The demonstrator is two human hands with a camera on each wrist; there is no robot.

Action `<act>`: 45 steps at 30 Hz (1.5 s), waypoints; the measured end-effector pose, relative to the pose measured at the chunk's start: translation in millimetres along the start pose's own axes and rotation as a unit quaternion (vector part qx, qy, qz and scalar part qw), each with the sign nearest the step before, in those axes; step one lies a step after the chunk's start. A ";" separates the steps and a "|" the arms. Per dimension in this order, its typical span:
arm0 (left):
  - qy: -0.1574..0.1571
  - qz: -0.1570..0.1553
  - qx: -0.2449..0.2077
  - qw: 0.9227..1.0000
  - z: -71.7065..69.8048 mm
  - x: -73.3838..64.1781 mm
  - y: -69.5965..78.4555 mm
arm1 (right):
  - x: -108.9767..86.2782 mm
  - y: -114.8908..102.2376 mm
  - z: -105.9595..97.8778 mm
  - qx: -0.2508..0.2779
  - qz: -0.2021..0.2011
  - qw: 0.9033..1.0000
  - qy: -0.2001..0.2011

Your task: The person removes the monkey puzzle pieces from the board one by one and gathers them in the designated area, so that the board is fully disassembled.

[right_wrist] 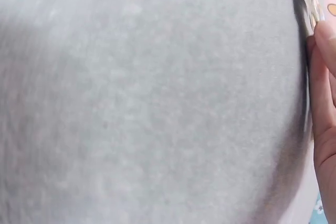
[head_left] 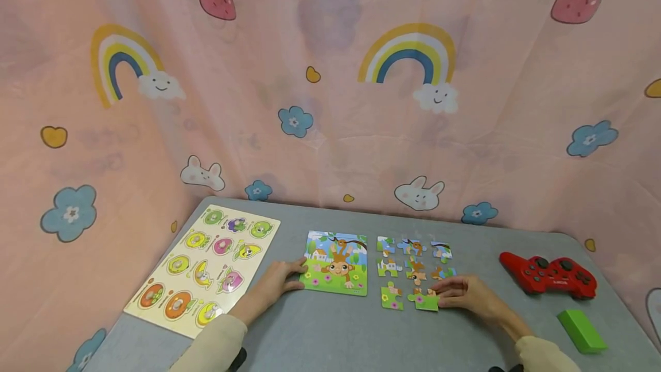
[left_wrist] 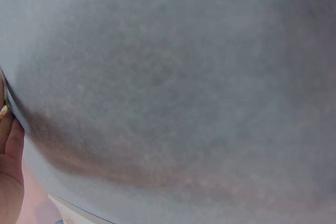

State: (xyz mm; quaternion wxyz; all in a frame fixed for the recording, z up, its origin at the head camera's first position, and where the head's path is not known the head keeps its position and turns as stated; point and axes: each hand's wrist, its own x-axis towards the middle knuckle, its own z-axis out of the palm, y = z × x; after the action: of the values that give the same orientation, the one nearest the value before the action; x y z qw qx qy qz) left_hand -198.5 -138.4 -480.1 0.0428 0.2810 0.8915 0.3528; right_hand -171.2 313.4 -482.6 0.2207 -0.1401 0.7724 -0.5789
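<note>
My left hand (head_left: 281, 277) rests at the left edge of a square monkey picture (head_left: 338, 263), its fingertips and thumb touching that edge. To the right of the picture, several jigsaw pieces (head_left: 388, 267) with parts of a monkey scene lie in loose rows. My right hand (head_left: 467, 296) pinches the right side of a green jigsaw piece (head_left: 426, 302) with a pink flower, in the nearest row. Fingers of the left hand (left_wrist: 10, 156) show at the edge of the left wrist view. In the right wrist view, thumb and fingers of the right hand (right_wrist: 324, 103) meet at a thin edge.
On the left lies a cream fruit board (head_left: 242, 271) with several knobbed fruit pieces. A red game controller (head_left: 549, 276) sits at the right, with a green block (head_left: 582, 332) nearer the front. A pink patterned curtain (head_left: 351, 148) hangs behind the grey table (head_left: 330, 337).
</note>
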 end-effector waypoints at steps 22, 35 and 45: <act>0.005 0.000 0.005 1.000 0.6 -2.6 1.9 | 11.5 -28.2 39.2 -0.012 0.015 0.994 0.107; 0.004 0.000 -0.005 1.000 -2.0 -2.6 2.8 | 44.1 -44.5 92.4 0.094 -0.055 0.991 0.081; 0.005 0.007 0.000 1.000 -1.2 -0.4 1.7 | 73.6 -59.0 132.3 0.100 -0.055 0.985 0.128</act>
State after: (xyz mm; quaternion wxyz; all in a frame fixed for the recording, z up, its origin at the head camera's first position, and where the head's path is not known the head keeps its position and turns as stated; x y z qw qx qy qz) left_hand -197.7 -138.3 -478.1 0.0360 0.2857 0.8897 0.3543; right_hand -170.5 151.5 -470.1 0.1003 -0.0843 0.7239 -0.6773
